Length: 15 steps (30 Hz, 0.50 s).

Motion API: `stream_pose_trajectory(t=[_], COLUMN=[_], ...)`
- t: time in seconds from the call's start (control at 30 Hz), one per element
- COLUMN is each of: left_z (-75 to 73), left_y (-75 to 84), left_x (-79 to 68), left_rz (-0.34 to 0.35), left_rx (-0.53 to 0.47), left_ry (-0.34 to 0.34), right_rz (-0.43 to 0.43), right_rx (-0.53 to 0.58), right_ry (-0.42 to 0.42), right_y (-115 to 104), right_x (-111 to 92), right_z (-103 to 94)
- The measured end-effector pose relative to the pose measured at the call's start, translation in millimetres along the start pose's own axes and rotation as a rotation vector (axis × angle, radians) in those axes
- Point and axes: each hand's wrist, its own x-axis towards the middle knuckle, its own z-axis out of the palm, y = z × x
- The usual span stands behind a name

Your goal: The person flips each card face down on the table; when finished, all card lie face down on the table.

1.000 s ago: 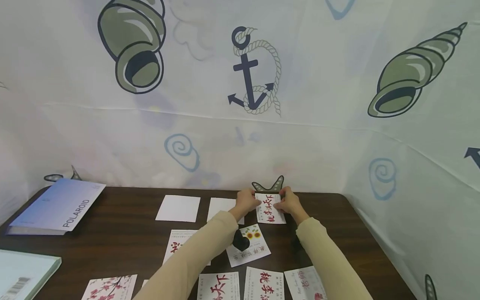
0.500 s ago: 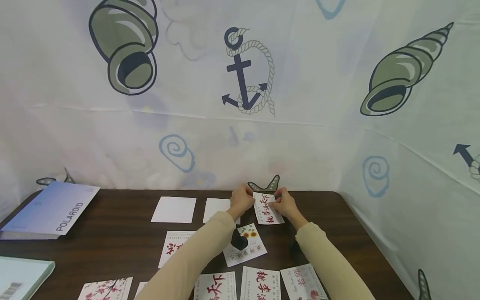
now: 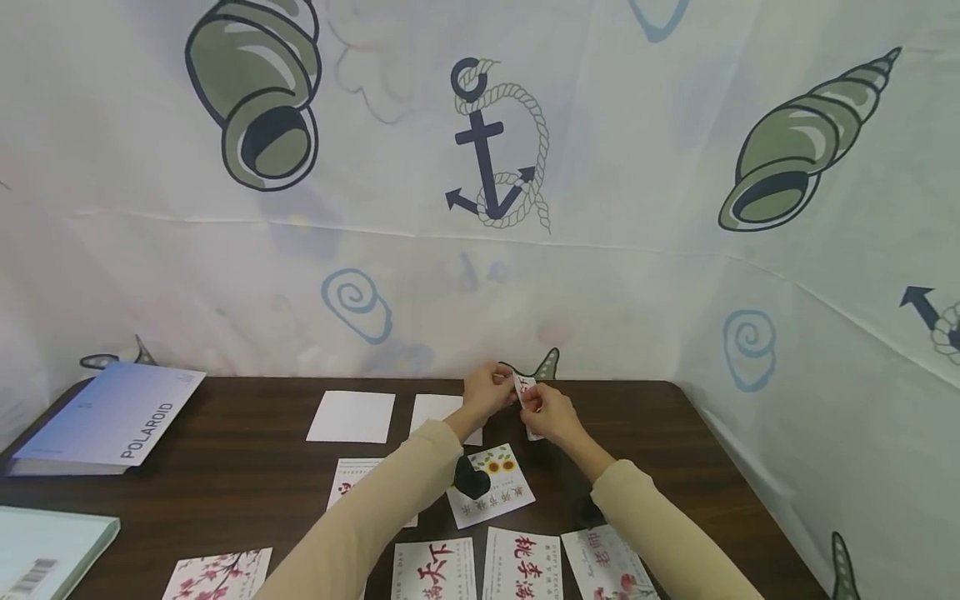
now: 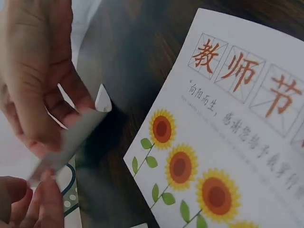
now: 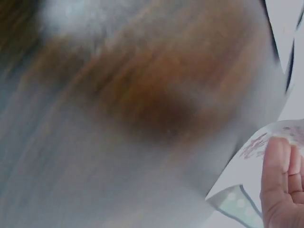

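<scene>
The held card (image 3: pixel 523 385) now shows only a narrow strip with red writing, while half a second ago its printed face lay broad between the hands; it is turned almost on edge and, in the left wrist view, bent. I judge that turning over or bending this card is the step in hand, and it is not finished. It is at the far edge of the dark table (image 3: pixel 247 492), to the right of two blank white cards. The right hand (image 3: pixel 551 414) has thumb and fingers closed around its middle; the left hand (image 3: pixel 486 390) seems to pinch its end, with fingertips nearly together. About the writing: the blue folder (image 3: pixel 112 417) says "POLAROID", and the pale book (image 3: pixel 60 542) carries a barcode. The sunflower card (image 4: pixel 228 128) reads "教师节", with a smaller line starting "向阳而生". A nearer card (image 3: pixel 522 565) begins with "桃李" in red. The finest print is too small for reading.
</scene>
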Motion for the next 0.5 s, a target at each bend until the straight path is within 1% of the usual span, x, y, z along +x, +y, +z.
stream_pose_trajectory(t=[0.07,0.13,0.2,0.27,0.33,0.43,0.5], left_z=[1.5,3.0,4.0,4.5,4.2,3.2,2.2], left_y=[-3.3,-6.4,-8.6,-10.1,-11.2,-12.8,-12.5], left_x=[-0.6,-2.1,-3.9,-5.6,-7.0,-9.2,-11.8], left_rz=[-0.027,-0.061,-0.08,-0.072,-0.038,0.006,0.026], left_rx=[-0.034,-0.027,-0.01,0.034,0.111,0.259,0.353], left_ry=[-0.074,-0.14,-0.172,-0.148,-0.086,0.01,0.048], right_rz=[0.029,0.076,0.119,0.158,0.196,0.256,0.288], right_rx=[0.101,0.243,0.364,0.458,0.49,0.46,0.406], right_ry=[0.006,0.013,0.042,0.072,0.097,0.118,0.12], right_y=[0,-1,-1,0,3,12,20], right_x=[1,2,3,4,3,1,-1], right_z=[-5.0,-10.5,-16.5,-22.8,-28.2,-32.0,-30.0])
